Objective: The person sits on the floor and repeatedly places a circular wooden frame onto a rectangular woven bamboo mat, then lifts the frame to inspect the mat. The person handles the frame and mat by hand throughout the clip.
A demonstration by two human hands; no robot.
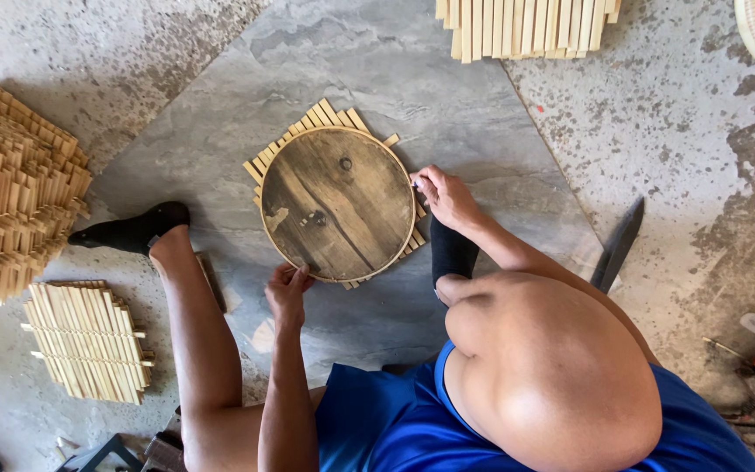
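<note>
Both grips hold the round wooden disc: my left hand pins its near rim, my right hand pinches something small at its right edge. That keeps it steady on the bamboo slat mat.

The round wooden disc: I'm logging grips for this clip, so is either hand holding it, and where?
The left hand grips the round wooden disc at its near rim. The right hand pinches something small at its right edge; what, cannot be told.
</note>
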